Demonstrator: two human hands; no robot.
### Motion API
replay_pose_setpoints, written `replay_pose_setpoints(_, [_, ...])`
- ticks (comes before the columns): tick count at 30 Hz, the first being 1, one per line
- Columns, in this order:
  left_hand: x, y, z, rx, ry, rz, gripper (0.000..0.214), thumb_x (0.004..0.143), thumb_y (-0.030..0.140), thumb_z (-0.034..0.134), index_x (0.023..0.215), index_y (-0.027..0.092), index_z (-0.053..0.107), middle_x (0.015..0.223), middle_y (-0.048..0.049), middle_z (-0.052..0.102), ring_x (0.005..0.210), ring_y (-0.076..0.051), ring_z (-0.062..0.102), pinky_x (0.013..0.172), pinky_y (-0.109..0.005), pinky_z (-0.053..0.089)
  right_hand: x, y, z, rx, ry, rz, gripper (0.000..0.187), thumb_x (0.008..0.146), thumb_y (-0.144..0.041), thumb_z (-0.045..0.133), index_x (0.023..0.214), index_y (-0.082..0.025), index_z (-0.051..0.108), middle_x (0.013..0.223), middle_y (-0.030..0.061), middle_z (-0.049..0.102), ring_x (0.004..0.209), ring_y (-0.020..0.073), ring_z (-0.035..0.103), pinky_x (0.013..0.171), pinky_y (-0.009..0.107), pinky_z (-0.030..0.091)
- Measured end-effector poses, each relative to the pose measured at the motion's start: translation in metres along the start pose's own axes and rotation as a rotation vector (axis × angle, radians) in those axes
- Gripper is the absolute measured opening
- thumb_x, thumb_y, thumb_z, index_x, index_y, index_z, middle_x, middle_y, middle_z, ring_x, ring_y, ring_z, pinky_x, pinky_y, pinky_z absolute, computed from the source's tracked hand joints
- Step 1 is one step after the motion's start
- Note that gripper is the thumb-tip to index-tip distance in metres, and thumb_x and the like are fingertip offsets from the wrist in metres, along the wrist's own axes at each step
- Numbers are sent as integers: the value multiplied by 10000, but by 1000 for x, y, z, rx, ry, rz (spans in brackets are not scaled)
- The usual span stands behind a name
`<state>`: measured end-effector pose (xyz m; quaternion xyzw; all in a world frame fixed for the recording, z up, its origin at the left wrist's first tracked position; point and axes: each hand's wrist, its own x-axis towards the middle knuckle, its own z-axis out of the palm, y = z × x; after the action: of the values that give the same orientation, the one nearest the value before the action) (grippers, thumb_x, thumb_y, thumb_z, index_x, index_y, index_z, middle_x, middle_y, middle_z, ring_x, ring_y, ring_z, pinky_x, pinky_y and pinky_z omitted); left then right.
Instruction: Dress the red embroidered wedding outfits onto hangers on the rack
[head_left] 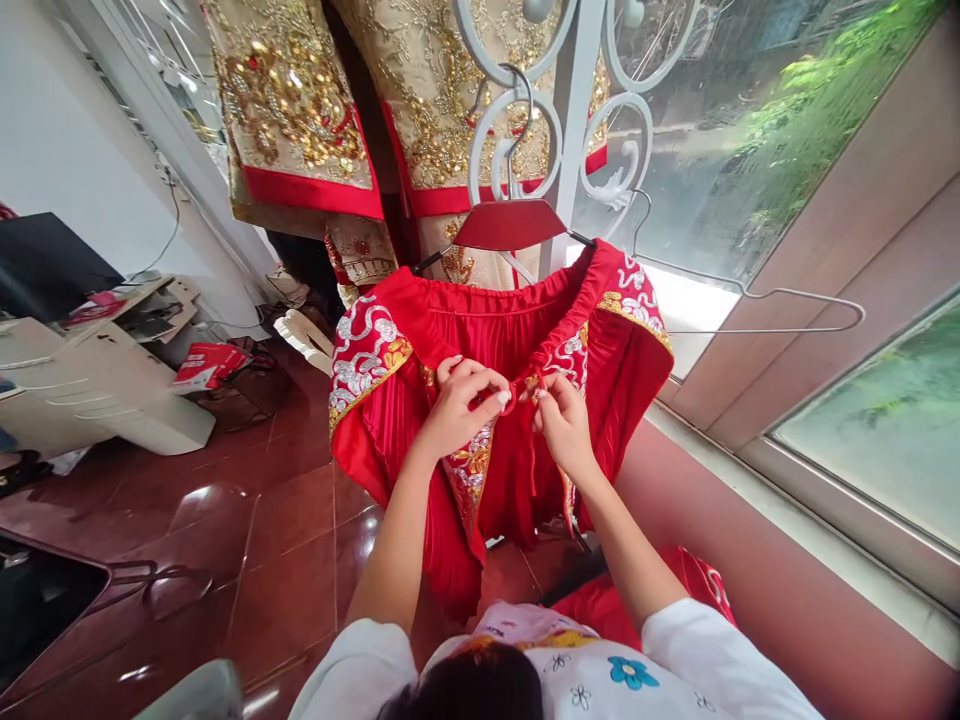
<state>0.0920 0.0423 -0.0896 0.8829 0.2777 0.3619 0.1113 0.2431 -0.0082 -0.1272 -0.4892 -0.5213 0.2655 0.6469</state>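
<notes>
In front of me a red pleated skirt [495, 340] with silver and gold embroidered panels hangs from a hanger [510, 225] with a wide red middle and dark arms. At the front of its gathered waistband, my left hand [469, 400] pinches a thin red cord between thumb and fingers. Close by on the right, my right hand [564, 415] is also closed on the red cord [533, 465], whose loose end dangles below the fingers. A small gap separates both sets of fingertips. Whether the cord is knotted there cannot be made out.
Behind hang cream garments [300, 110] with gold sequins and red hems, beside a white scrolled metal grille [574, 120]. A bare wire hanger [765, 305] hangs by the window at right. Red fabric [622, 600] lies low beside me. A cluttered desk [82, 380] stands left.
</notes>
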Motion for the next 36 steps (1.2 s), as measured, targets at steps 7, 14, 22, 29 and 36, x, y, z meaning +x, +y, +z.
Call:
replay_pose_setpoints(7, [-21,19,44,420,196,-136,185,861,234,549,1027,220,630,818,-43,705,944,-241,533,956,-447,282,-25,12,-16,259,-190,216,244,814,-419,552,850,-192,471,481,-72,452,415,76,378,425,205,247])
replay_pose_setpoints(14, [-32,5,52,454,395,-11,350,880,142,499,1212,209,586,771,-44,673,909,-209,580,907,-397,344,-33,15,-29,251,-80,274,282,778,-438,623,797,-177,519,497,-71,397,434,60,315,438,217,217])
replay_pose_setpoints(22, [-39,11,44,239,725,-63,250,920,168,429,921,174,679,885,-77,592,834,-135,619,749,-256,491,-36,10,-24,187,-201,302,284,807,-452,576,772,-171,547,460,-48,476,385,64,339,396,205,213])
replay_pose_setpoints(29, [-35,10,38,241,555,-127,254,943,239,392,949,184,640,879,-66,716,819,-152,667,770,-291,448,-34,1,-12,169,-253,271,286,822,-456,558,794,-171,538,504,-36,530,384,56,331,393,196,257])
replay_pose_setpoints(36, [-25,17,54,354,391,-306,375,861,371,563,1192,194,562,1075,-96,683,915,-225,649,826,-363,356,-39,0,-12,165,-206,289,313,809,-477,563,872,-171,550,491,-47,508,367,62,334,381,205,287])
